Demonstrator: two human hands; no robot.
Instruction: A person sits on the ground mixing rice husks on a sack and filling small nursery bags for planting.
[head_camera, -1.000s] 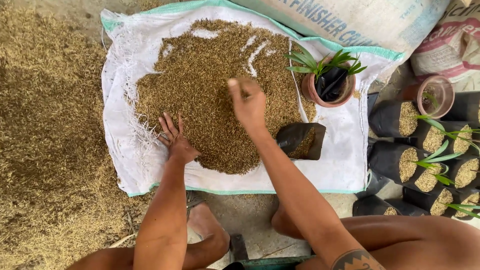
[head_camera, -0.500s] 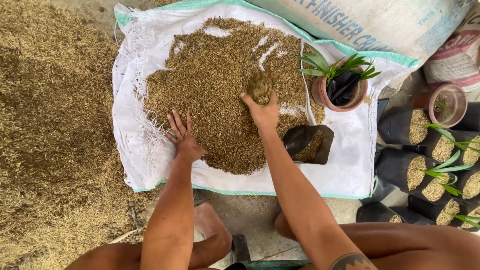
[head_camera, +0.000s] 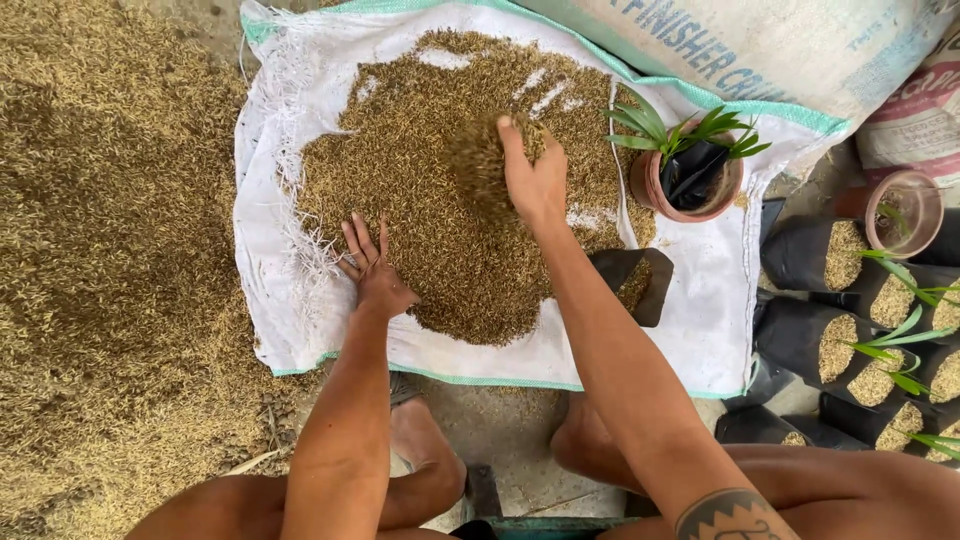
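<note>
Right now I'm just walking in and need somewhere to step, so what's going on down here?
A person crouches over a white woven sack spread on the ground, with a pile of husks on it. The right hand scoops a handful of husks above the pile; the left hand lies flat at its edge. A small black grow bag sits open beside the right forearm, a clay pot with a seedling behind it.

Woven plastic sack, rough; husks matt, seemingly dry.
</note>
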